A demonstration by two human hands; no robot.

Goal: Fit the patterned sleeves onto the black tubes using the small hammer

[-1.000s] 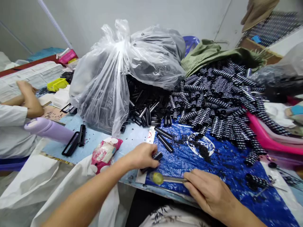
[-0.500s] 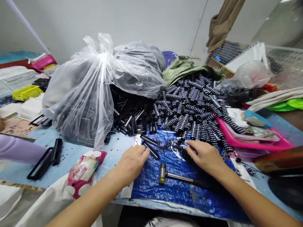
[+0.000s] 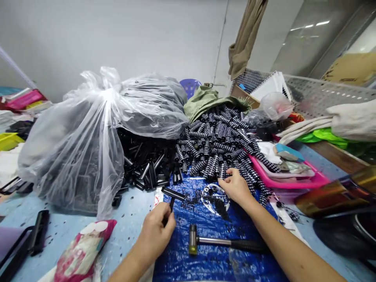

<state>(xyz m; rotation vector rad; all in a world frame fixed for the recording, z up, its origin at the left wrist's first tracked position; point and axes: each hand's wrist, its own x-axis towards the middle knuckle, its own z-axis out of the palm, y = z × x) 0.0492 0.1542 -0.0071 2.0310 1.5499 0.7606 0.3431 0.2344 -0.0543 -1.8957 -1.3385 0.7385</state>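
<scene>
My left hand (image 3: 157, 225) is closed around a short black tube (image 3: 172, 203), whose upper end sticks out above the fingers. Another black tube (image 3: 174, 194) lies just beyond it on the blue plastic sheet (image 3: 182, 262). My right hand (image 3: 235, 187) reaches the front edge of a heap of black-and-white patterned rollers (image 3: 219, 137), thumb and fingertips curled together. What they grip, if anything, I cannot make out. Between my forearms lies a small mallet (image 3: 217, 241), its head to the left. Small black bits (image 3: 220, 207) are scattered near my right hand.
A big knotted clear plastic bag (image 3: 76, 156) stands at the left, beside loose black parts (image 3: 149, 172). A pink tray (image 3: 317, 181) sits right of the rollers. In front on the left lies a pink-and-white packet (image 3: 85, 250). Green cloth (image 3: 205, 102) covers the heap's back.
My left hand has picked up one of the two black tubes and drawn it nearer. My right hand has moved up to the rollers' edge. The camera view has shifted right.
</scene>
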